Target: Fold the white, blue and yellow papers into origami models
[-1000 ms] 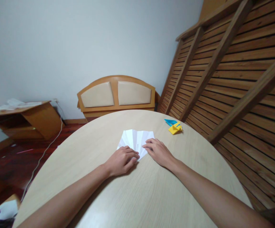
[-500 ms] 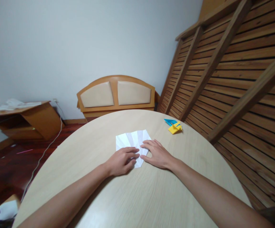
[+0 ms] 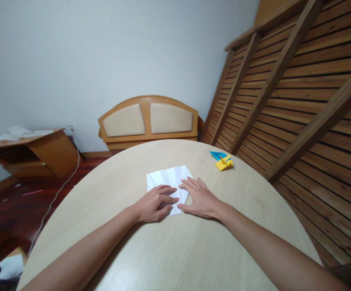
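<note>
A creased white paper sheet (image 3: 167, 178) lies flat on the round pale wooden table (image 3: 175, 246), in the middle. My left hand (image 3: 153, 203) rests palm down on its near left part, fingers spread and pointing right. My right hand (image 3: 200, 197) lies flat on the paper's near right edge, fingers spread toward the far left. Both hands press the sheet onto the tabletop; their fingertips nearly meet over it.
A small yellow folded paper piece (image 3: 223, 163) and a blue one (image 3: 217, 154) sit at the table's far right. A slatted wooden panel (image 3: 299, 101) leans along the right. A padded wooden headboard (image 3: 148, 121) stands beyond the table, and a low wooden cabinet (image 3: 30, 151) at the left.
The paper went from a fanned, partly folded shape to a flat, squarer sheet. Both hands opened from curled fingers to flat palms pressing on it.
</note>
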Available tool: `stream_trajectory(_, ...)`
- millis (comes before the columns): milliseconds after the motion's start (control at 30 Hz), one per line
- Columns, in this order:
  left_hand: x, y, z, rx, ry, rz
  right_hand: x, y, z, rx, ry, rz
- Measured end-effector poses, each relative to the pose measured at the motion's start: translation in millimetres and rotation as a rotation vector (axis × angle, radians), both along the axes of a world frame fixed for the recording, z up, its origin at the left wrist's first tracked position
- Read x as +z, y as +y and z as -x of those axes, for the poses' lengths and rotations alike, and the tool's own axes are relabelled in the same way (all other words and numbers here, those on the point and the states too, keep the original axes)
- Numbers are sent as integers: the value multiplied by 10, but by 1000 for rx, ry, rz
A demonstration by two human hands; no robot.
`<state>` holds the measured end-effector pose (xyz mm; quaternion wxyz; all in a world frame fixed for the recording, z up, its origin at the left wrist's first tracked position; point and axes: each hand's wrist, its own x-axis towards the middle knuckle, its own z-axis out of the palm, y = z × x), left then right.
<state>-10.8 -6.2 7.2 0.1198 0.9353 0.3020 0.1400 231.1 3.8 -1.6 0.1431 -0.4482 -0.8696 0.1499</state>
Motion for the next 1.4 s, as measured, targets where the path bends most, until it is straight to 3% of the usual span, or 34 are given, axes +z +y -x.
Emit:
stream_trajectory(867, 85, -2, 54, -89, 112, 47, 12, -26, -3, -14, -34, 75)
stream_trajectory(1167, -22, 25, 71, -24, 26, 45, 51, -30, -40, 42, -18, 51)
stream_trajectory(1400, -34, 22, 80, -43, 26, 12, 118, -85, -48, 116, -8, -9)
